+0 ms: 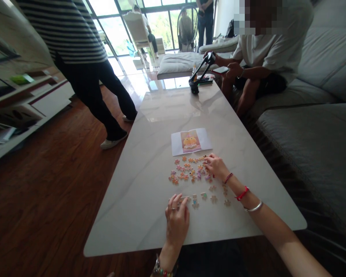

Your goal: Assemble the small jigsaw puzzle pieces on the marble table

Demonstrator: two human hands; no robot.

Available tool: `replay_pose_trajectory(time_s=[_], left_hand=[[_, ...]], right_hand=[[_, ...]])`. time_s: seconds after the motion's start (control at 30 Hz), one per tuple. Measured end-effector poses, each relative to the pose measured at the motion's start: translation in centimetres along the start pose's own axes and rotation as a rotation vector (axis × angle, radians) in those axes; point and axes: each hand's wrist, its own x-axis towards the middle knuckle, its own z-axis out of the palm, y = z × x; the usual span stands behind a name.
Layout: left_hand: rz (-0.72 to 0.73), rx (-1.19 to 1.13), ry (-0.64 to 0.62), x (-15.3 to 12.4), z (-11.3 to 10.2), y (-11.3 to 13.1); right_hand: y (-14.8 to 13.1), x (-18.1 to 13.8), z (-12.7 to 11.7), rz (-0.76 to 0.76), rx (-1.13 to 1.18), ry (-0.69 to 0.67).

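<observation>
Several small pastel puzzle pieces (pixel 187 171) lie scattered on a pale marble table (pixel 150 161). Beyond them lies a reference picture (pixel 191 141) of an orange cartoon figure on white paper. My left hand (pixel 177 219) rests flat near the table's front, fingers stretched out over joined pieces (pixel 195 201). My right hand (pixel 216 166) reaches into the pile's right side, fingers curled on the pieces; what it pinches is too small to name.
A black phone stand (pixel 198 77) sits at the table's far end. A seated person (pixel 262 54) on the grey sofa (pixel 314 127) holds a phone. Another person in a striped top (pixel 83 57) stands left on the wood floor. Shelves (pixel 20 100) line the left wall.
</observation>
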Motion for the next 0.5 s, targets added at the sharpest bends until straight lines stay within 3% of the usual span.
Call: replay_pose_trajectory(time_s=[0.1, 0.23, 0.33, 0.5], left_hand=[[-0.006, -0.005, -0.002, -0.1, 0.0, -0.1], [-0.020, 0.002, -0.008, -0.3, -0.2, -0.3], [-0.035, 0.017, 0.005, -0.2, -0.7, -0.7], [-0.057, 0.044, 0.032, 0.1, -1.3, -2.4]], right_hand=[[-0.2, 0.4, 0.1, 0.020, -0.014, -0.008], [0.4, -0.7, -0.7, 0.027, 0.059, 0.096], [1.6, -3.6, -1.9, 0.053, 0.109, 0.222], [2.4, -10.6, -2.6, 0.220, 0.115, 0.413]])
